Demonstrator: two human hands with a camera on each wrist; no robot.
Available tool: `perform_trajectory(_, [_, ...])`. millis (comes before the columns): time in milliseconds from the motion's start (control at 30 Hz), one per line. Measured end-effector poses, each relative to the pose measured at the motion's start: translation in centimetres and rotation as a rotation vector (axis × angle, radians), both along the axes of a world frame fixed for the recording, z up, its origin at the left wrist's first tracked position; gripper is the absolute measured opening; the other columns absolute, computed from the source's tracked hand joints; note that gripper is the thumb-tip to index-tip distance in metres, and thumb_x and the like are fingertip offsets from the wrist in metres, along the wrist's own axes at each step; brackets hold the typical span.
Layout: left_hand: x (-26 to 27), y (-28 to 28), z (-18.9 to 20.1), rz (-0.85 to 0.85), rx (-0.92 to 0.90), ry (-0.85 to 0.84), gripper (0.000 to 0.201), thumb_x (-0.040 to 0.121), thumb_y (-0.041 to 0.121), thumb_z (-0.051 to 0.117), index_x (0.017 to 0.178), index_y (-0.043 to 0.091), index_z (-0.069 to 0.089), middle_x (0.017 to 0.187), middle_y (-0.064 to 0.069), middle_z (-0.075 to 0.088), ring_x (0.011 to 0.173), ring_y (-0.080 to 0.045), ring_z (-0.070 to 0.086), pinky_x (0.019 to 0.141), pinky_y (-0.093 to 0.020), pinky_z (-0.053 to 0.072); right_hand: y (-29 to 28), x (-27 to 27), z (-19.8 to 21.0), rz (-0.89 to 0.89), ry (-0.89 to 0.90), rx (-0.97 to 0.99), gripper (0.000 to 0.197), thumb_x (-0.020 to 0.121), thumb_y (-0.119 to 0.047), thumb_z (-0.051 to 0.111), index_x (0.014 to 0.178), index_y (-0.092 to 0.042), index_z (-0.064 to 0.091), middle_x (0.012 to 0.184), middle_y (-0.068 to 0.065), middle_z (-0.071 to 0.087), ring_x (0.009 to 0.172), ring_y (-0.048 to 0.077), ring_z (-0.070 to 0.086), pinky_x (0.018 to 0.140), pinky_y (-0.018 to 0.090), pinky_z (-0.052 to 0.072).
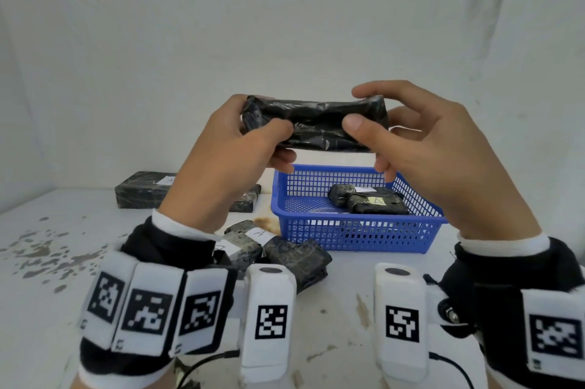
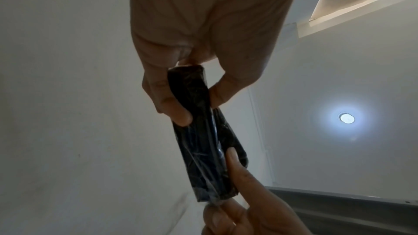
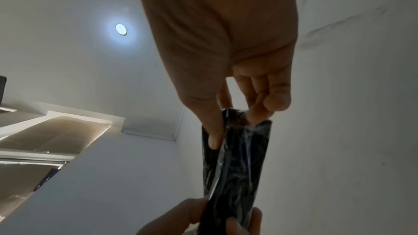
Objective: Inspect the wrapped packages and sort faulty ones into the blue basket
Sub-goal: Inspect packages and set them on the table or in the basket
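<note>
Both thumbs pinch a black wrapped package (image 1: 313, 122) against curled fingers, left hand (image 1: 221, 163) and right hand (image 1: 443, 160) at its ends; turning it slowly would expose every seam, faults apparently unclear here.

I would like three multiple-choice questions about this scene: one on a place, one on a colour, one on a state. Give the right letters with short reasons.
1. Where is the held package?
A. In the air above the table
B. Inside the basket
C. Flat on the table

2. What colour is the basket?
A. Red
B. Blue
C. Green

3. How is the held package gripped?
A. By the left hand only
B. By no hand
C. By both hands, one at each end

Answers:
1 A: it is raised above the table, in front of the wall.
2 B: its mesh walls are blue.
3 C: the left hand and the right hand each pinch one end.
</note>
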State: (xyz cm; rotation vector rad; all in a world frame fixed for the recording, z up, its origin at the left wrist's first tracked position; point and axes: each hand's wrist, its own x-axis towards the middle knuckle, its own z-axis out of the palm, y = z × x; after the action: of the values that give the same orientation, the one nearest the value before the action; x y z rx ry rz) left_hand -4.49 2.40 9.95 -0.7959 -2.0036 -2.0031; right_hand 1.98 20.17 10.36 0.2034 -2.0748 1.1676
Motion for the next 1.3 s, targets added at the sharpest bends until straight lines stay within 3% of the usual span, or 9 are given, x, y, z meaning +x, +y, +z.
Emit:
perform_trajectory(267, [-0.01, 0.15, -0.14, 0.042, -0.010, 0.029, 0.029, 0.086, 0.018, 0.071, 0.112, 0.013, 0.058, 0.082, 0.000, 0.069, 0.064, -0.014, 0.066, 0.077, -0.043, 0.058, -0.10, -0.20, -0.16, 0.005, -0.008, 0.029, 0.031, 0.076, -0.040, 0.081, 0.105, -0.041, 0.071, 0.090, -0.002, 0.072, 0.053, 0.015, 0.053, 0.063, 0.032, 0.049])
perform_trajectory(467, [-0.16, 0.37, -0.36, 0.083, -0.025, 0.049, 0.041, 0.083, 0.018, 0.073, 0.119, 0.021, 0.053, 0.063, 0.014, 0.067, 0.053, -0.011, 0.062, 0.067, -0.036, 0.056, -0.33, 0.12, -0.09, -0.010, -0.007, 0.044, 0.039, 0.073, -0.046, 0.081, 0.110, -0.044, 0.069, 0.093, -0.018, 0.065, 0.056, 0.017, 0.056, 0.063, 0.027, 0.049])
perform_trajectory(633, [0.20, 0.58, -0.10, 0.008, -0.021, -0.025, 0.060, 0.083, 0.046, 0.070, 0.130, 0.014, 0.052, 0.104, -0.004, 0.070, 0.068, -0.014, 0.071, 0.063, -0.030, 0.054, -0.27, 0.25, 0.10, -0.020, -0.035, 0.062, 0.045, 0.076, -0.050, 0.078, 0.119, -0.050, 0.065, 0.101, -0.021, 0.065, 0.057, 0.013, 0.052, 0.063, 0.019, 0.046])
perform_trajectory(733, [0.06, 0.47, 0.02, 0.034, 0.024, -0.026, 0.037, 0.096, 0.030, 0.057, 0.130, 0.016, 0.054, 0.113, -0.007, 0.066, 0.064, -0.015, 0.071, 0.053, -0.025, 0.052, -0.49, 0.48, 0.19, -0.015, -0.028, 0.023, 0.047, 0.079, -0.058, 0.068, 0.126, -0.054, 0.061, 0.097, -0.023, 0.069, 0.073, 0.032, 0.058, 0.068, 0.026, 0.051])
perform_trajectory(833, [-0.27, 0.27, -0.07, 0.009, 0.016, -0.032, 0.042, 0.093, 0.022, 0.061, 0.133, 0.012, 0.051, 0.116, -0.008, 0.066, 0.071, -0.019, 0.073, 0.068, -0.031, 0.056, -0.11, 0.24, 0.07, -0.009, 0.001, 0.026, 0.058, 0.086, -0.043, 0.073, 0.138, -0.053, 0.051, 0.112, -0.020, 0.069, 0.080, 0.030, 0.064, 0.077, 0.027, 0.057])
perform_trajectory(933, [-0.31, 0.04, -0.02, -0.028, -0.006, -0.019, 0.035, 0.079, 0.029, 0.070, 0.110, 0.013, 0.065, 0.101, -0.003, 0.074, 0.085, -0.021, 0.074, 0.095, -0.042, 0.052, 0.23, -0.06, -0.04, -0.014, -0.004, -0.017, 0.060, 0.081, -0.040, 0.078, 0.138, -0.044, 0.056, 0.111, -0.010, 0.073, 0.088, 0.010, 0.072, 0.090, 0.027, 0.056])
perform_trajectory(1100, [-0.26, 0.16, -0.20, -0.041, -0.024, -0.019, 0.033, 0.081, 0.038, 0.066, 0.108, 0.018, 0.065, 0.103, 0.002, 0.075, 0.095, -0.020, 0.072, 0.100, -0.044, 0.048, 0.18, -0.01, 0.00, -0.043, -0.003, 0.010, 0.034, 0.081, -0.043, 0.076, 0.114, -0.039, 0.069, 0.098, -0.007, 0.076, 0.081, 0.011, 0.072, 0.086, 0.038, 0.059])
perform_trajectory(1200, [-0.20, 0.39, -0.28, -0.069, -0.002, -0.032, 0.024, 0.094, 0.028, 0.061, 0.113, 0.013, 0.062, 0.103, -0.002, 0.074, 0.086, -0.023, 0.074, 0.092, -0.041, 0.054, 0.07, 0.10, -0.01, -0.057, -0.004, 0.035, 0.035, 0.075, -0.050, 0.079, 0.107, -0.044, 0.067, 0.097, -0.012, 0.073, 0.068, 0.014, 0.067, 0.073, 0.036, 0.056])
perform_trajectory(1300, [-0.07, 0.46, -0.24, -0.076, 0.003, -0.017, 0.022, 0.098, 0.029, 0.054, 0.109, 0.011, 0.060, 0.095, -0.005, 0.073, 0.070, -0.024, 0.073, 0.069, -0.034, 0.059, -0.12, 0.03, -0.12, -0.049, 0.007, 0.046, 0.034, 0.071, -0.049, 0.081, 0.102, -0.042, 0.069, 0.095, -0.010, 0.074, 0.072, 0.025, 0.069, 0.079, 0.043, 0.060])
